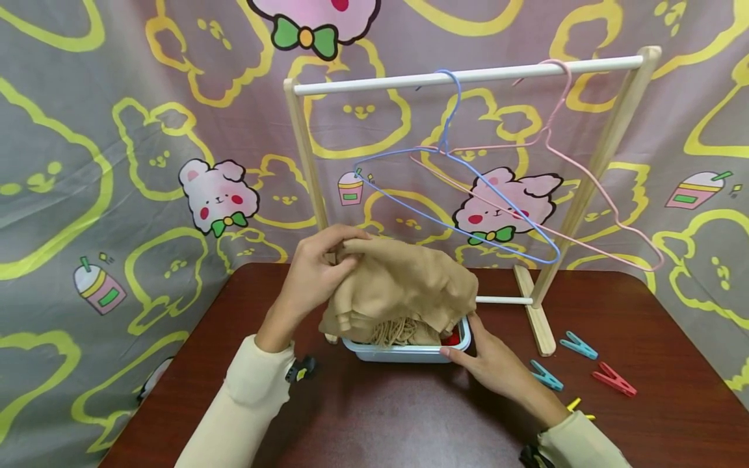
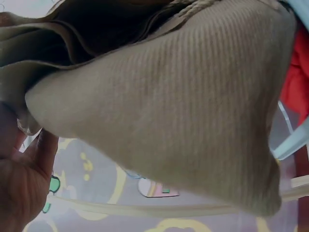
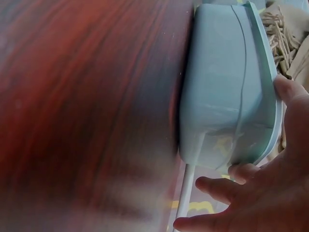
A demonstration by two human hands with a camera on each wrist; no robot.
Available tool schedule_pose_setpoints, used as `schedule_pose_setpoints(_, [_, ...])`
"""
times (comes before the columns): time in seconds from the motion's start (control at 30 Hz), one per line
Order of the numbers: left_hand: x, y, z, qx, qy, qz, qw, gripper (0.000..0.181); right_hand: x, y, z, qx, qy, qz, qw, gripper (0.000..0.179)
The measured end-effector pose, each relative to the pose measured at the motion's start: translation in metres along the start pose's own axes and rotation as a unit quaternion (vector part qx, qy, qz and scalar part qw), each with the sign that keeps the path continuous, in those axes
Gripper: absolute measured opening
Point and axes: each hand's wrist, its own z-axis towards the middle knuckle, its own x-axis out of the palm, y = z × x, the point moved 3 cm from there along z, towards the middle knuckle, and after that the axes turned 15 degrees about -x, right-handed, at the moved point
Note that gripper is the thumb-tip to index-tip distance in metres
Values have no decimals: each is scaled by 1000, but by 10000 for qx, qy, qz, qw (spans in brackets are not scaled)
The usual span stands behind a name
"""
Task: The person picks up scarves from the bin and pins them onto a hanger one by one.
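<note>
My left hand [image 1: 338, 255] grips a tan ribbed knit garment [image 1: 404, 283] by its upper left edge and holds it bunched above a pale blue plastic basin [image 1: 404, 353]. The left wrist view is filled by the garment [image 2: 169, 106], with the left hand [image 2: 24, 179] at its lower left. Tan fringe and a red item [image 1: 450, 339] lie in the basin. My right hand [image 1: 471, 348] holds the basin's right corner, thumb on the rim. In the right wrist view the right hand [image 3: 270, 159] wraps round the basin [image 3: 222, 96].
A wooden rack [image 1: 468, 75] stands behind the basin, with a blue hanger [image 1: 456, 195] and a pink hanger [image 1: 597, 188] on its rail. Teal [image 1: 578, 345], red [image 1: 614, 379] and yellow [image 1: 579, 408] clothespins lie on the dark wooden table [image 1: 380, 416] at the right. A cartoon-print cloth hangs behind.
</note>
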Motion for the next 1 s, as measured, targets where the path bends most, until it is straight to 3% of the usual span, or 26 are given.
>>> schedule_pose_setpoints(0.5, [-22,-30,22,475,-553,52,9973,29,-2,0,0,60,236,-163,9996,104])
schedule_pose_setpoints(0.77, [-29,-36,25,457,-761,74,9960,27,-5,3,1,-29,210,-339,9992,103])
schedule_pose_setpoints(1.0, [-30,-37,27,375,-857,-40,9956,28,-14,9,1,-218,-69,-677,9974,96])
